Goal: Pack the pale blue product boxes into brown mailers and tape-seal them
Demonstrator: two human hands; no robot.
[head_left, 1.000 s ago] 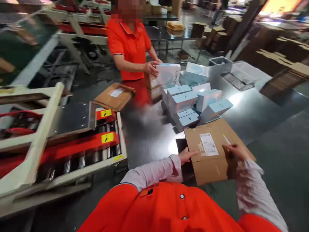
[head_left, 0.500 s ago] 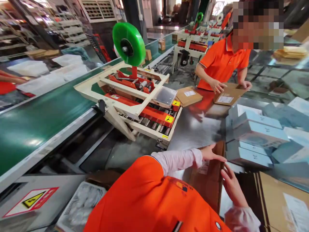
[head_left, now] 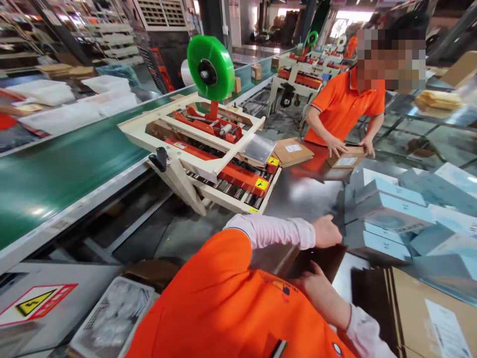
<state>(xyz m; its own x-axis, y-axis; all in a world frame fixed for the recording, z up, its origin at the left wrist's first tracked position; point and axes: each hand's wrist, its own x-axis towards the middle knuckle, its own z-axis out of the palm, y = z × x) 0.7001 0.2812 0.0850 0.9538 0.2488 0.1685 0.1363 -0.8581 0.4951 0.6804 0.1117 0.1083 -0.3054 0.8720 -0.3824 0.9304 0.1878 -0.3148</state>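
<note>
A brown cardboard box [head_left: 338, 259] stands in front of me at the metal table, its inside dark. At its far right edge, my left hand [head_left: 328, 231] is closed, fingers curled over the cardboard. My right hand [head_left: 322, 292] is low at the near side of the box, thumb raised and apart from the fingers. Those fingers are blurred and partly hidden against the dark cardboard, so their grip is unclear. My orange shirt covers the lower part of the box.
Light-blue boxes [head_left: 398, 209] are stacked at right, above flattened cartons [head_left: 421, 298]. Ahead-left stands a tape machine [head_left: 223, 164] with a green tape roll [head_left: 211, 68], beside a green conveyor [head_left: 74, 184]. A co-worker [head_left: 345, 109] handles a carton [head_left: 348, 158]. A white basket [head_left: 112, 318] sits lower left.
My left hand has gone from spread fingers to a closed shape at the box edge. My right hand has moved left and inward over the box. The co-worker's carton is now folded smaller.
</note>
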